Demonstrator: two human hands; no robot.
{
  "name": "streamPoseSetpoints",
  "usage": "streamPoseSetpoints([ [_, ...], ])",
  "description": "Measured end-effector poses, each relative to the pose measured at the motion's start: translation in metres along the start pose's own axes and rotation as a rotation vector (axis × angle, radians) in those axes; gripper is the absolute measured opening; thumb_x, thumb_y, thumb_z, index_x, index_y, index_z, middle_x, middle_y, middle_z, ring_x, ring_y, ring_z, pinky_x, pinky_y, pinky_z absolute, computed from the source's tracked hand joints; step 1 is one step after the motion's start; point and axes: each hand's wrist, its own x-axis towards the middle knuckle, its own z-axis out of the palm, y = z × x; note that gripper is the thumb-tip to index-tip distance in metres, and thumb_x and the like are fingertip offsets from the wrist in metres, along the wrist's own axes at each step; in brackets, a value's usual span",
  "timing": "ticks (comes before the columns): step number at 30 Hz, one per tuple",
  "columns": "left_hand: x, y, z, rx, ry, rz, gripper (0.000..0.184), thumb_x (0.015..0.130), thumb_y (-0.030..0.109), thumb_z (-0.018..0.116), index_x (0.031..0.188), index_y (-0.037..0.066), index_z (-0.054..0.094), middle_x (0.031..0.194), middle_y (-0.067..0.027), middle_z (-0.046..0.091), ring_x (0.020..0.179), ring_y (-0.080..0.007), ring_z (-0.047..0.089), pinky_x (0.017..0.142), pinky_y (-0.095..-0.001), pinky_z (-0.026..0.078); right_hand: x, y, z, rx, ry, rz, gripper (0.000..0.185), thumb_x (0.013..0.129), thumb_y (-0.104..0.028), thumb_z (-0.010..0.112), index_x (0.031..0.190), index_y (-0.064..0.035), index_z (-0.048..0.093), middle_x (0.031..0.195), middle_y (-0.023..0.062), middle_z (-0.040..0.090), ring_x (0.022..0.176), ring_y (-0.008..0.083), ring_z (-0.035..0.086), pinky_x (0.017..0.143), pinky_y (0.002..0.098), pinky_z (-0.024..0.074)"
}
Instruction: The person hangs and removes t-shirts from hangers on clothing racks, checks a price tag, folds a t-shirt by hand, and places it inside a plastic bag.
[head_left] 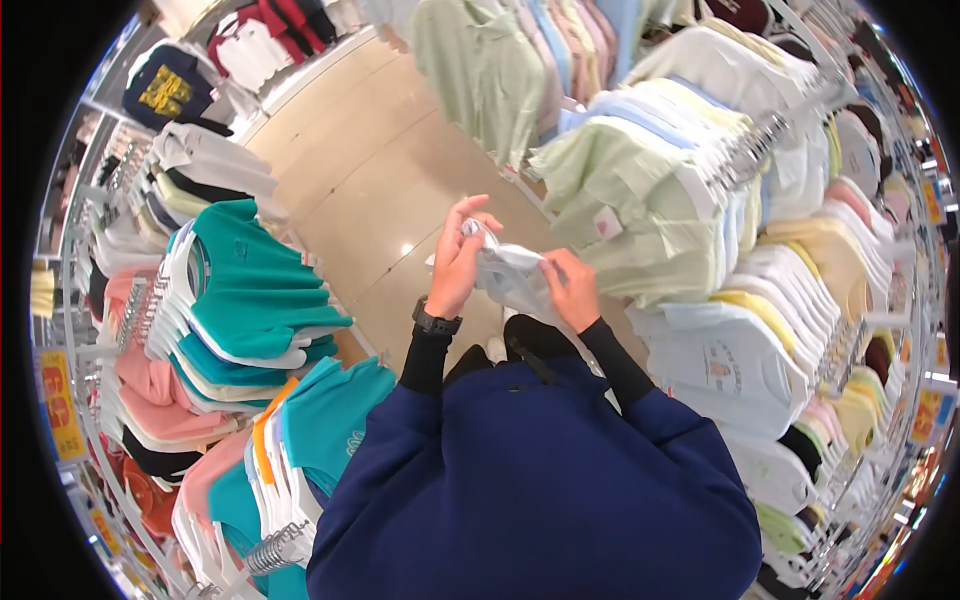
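Observation:
A crumpled, translucent plastic bag (512, 278) stretches between my two hands in front of my body. At its left end, my left hand (457, 262) grips the gathered plastic near the thumb, with the fingertips curled above it. My right hand (573, 289) pinches the bag's right edge between thumb and fingers. The bag hangs down a little between the hands, and whether anything is inside it I cannot tell. A black watch (437, 318) is on my left wrist.
Teal T-shirts (255, 275) hang on a rack to the left, with more teal, pink and white tops below. Pale green shirts (640, 215) and light-coloured tops fill racks on the right. A tiled aisle floor (350, 190) runs between them.

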Motion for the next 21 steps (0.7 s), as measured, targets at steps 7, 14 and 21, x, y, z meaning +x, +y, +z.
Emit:
streamPoseSetpoints([
  [7,0.07,-0.011,-0.082,0.995,0.286,0.375,0.023,0.093,0.002,0.046,0.11,0.002,0.063,0.095,-0.0146,0.069,0.089,-0.0277,0.066,0.076,-0.0371,0.05,0.104,0.018,0.044,0.169,-0.078,0.173,0.017,0.096,-0.015,0.055,0.092,0.0009,0.06,0.071,0.0113,0.056,0.066,0.0149,0.05,0.064,0.029,0.0433],
  [14,0.15,-0.036,-0.111,0.146,0.435,-0.136,0.02,0.097,0.01,0.054,0.107,-0.004,0.065,0.094,-0.0099,0.07,0.076,-0.0149,0.066,0.068,-0.0282,0.053,0.208,0.035,0.084,-0.051,0.031,-0.057,0.006,0.087,-0.005,0.059,0.089,-0.0005,0.062,0.078,0.0117,0.062,0.072,0.0284,0.06,0.068,0.0348,0.0471],
  [21,0.215,0.012,-0.139,0.158,0.336,-0.183,0.018,0.094,0.008,0.058,0.104,-0.005,0.067,0.086,-0.0069,0.07,0.075,-0.0105,0.065,0.066,-0.0245,0.052,0.258,0.005,0.123,0.051,-0.154,-0.488,0.031,0.066,0.013,0.052,0.093,-0.0012,0.061,0.096,0.0146,0.064,0.09,0.0365,0.061,0.076,0.0413,0.0488],
])
